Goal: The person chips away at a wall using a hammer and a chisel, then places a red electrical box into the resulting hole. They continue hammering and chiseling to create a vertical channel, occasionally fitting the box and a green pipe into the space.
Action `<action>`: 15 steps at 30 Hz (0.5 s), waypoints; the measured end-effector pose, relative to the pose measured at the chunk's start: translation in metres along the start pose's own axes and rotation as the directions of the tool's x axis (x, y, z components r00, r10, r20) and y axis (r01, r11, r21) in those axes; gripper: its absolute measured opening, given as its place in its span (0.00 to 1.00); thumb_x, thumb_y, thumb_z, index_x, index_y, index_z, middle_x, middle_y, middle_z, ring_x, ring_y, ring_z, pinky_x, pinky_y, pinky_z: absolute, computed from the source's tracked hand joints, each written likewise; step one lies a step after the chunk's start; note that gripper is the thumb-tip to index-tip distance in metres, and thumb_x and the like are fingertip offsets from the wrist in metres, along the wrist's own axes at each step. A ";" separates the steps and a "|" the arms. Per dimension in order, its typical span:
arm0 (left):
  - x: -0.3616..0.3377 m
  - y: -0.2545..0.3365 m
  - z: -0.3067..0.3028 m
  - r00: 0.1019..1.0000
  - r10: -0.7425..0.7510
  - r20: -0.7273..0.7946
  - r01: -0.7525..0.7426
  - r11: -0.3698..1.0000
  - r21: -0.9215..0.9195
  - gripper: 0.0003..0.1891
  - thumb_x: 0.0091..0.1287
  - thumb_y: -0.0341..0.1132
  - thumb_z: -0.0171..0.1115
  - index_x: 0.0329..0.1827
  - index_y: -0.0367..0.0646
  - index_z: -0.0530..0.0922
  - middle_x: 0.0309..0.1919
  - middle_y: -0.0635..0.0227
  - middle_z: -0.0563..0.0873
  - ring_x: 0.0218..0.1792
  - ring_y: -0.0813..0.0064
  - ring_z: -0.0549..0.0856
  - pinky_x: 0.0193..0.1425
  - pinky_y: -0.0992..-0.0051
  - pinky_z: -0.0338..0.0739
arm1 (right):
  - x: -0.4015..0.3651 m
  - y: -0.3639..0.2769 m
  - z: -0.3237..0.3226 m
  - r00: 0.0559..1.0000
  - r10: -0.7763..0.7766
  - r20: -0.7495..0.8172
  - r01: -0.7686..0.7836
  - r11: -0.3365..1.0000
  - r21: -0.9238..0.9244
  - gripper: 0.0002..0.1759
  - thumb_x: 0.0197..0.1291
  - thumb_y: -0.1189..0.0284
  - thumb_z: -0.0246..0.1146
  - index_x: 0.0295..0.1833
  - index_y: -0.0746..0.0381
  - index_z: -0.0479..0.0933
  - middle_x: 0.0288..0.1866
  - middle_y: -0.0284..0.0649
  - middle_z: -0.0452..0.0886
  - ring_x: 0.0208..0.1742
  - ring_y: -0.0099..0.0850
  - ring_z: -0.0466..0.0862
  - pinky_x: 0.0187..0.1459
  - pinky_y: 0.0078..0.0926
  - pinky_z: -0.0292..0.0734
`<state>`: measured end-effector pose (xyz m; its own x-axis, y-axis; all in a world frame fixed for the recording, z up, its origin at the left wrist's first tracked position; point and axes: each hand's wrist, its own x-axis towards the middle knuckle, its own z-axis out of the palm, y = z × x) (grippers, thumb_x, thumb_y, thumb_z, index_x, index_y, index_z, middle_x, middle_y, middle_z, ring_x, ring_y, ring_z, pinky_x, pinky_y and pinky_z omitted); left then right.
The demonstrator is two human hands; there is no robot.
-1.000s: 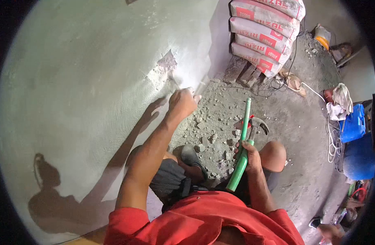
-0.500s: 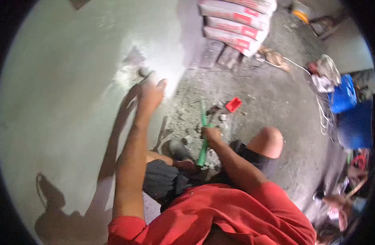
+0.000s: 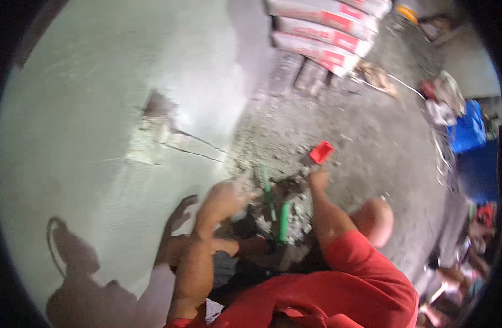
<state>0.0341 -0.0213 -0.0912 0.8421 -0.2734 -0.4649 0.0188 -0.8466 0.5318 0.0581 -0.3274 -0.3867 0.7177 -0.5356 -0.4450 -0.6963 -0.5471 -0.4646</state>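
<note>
My left hand (image 3: 225, 201), blurred, hangs in front of the wall's foot with its fingers apart and nothing in them. My right hand (image 3: 318, 178) reaches down just below a small red open box (image 3: 321, 152) on the floor, its fingers mostly hidden and smeared. Between my hands lie a thin green tube (image 3: 268, 192) and a thicker green tube (image 3: 284, 223), among grey rubble (image 3: 299, 218). On the plastered wall (image 3: 87, 126) to my left is a dark recess (image 3: 158, 104) above a rough pale patch (image 3: 146, 141). Two dark lines slant from there toward the floor.
Stacked white and red bags (image 3: 325, 41) stand ahead on blocks (image 3: 311, 75). To the right are a blue container (image 3: 467, 127), cloth (image 3: 449, 94), a white cable (image 3: 440, 158) and assorted clutter. My bent knee (image 3: 374, 221) is right of the rubble.
My left hand has come down from the wall recess, uncovering it. My right hand has let go of the green tube and moved forward and right, close to the red box.
</note>
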 end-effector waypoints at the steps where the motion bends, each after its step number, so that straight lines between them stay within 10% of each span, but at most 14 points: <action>1: 0.004 0.001 -0.002 0.999 -0.016 -0.037 0.014 0.999 -0.051 0.33 0.68 0.48 0.64 0.71 0.37 0.71 0.60 0.42 0.81 0.61 0.44 0.81 0.67 0.55 0.74 | 0.011 -0.007 0.001 0.978 -0.198 -0.067 0.194 0.979 -0.055 0.27 0.66 0.62 0.61 0.69 0.57 0.68 0.46 0.59 0.83 0.49 0.60 0.84 0.48 0.53 0.79; 4: 0.004 -0.003 -0.005 0.993 -0.042 -0.107 0.040 0.999 -0.018 0.29 0.69 0.46 0.64 0.69 0.39 0.73 0.54 0.39 0.83 0.58 0.42 0.82 0.64 0.53 0.75 | 0.066 0.016 0.038 0.903 -0.426 -0.053 0.426 0.905 0.002 0.23 0.63 0.64 0.61 0.63 0.56 0.75 0.46 0.57 0.85 0.45 0.57 0.86 0.45 0.51 0.80; 9: 0.000 -0.008 -0.014 0.993 -0.120 -0.017 0.120 0.993 -0.011 0.30 0.68 0.47 0.65 0.68 0.37 0.72 0.50 0.38 0.84 0.55 0.39 0.82 0.60 0.51 0.76 | 0.058 0.013 0.025 0.954 -0.284 -0.097 0.279 0.959 -0.057 0.15 0.64 0.64 0.61 0.48 0.63 0.83 0.41 0.51 0.88 0.46 0.52 0.88 0.50 0.47 0.79; 12: 0.005 -0.015 -0.012 0.982 -0.128 -0.140 0.124 0.991 -0.043 0.34 0.67 0.50 0.66 0.69 0.36 0.70 0.50 0.37 0.84 0.55 0.39 0.83 0.60 0.51 0.77 | 0.006 -0.046 0.004 0.942 -0.186 -0.279 0.282 0.890 0.359 0.20 0.61 0.59 0.66 0.50 0.63 0.86 0.40 0.49 0.89 0.41 0.41 0.89 0.46 0.39 0.80; 15: 0.000 -0.007 -0.019 0.926 -0.250 -0.284 0.184 0.953 -0.240 0.41 0.68 0.55 0.65 0.74 0.34 0.65 0.59 0.34 0.79 0.62 0.41 0.80 0.64 0.53 0.74 | -0.064 -0.117 -0.007 0.942 -0.319 -0.107 0.256 0.472 0.844 0.15 0.65 0.65 0.67 0.46 0.68 0.85 0.33 0.32 0.84 0.35 0.22 0.79 0.39 0.24 0.75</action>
<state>0.0448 -0.0068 -0.0811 0.9277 0.0886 -0.3627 0.3024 -0.7480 0.5908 0.0937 -0.2343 -0.2984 0.8972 -0.3990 -0.1891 -0.1408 0.1474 -0.9790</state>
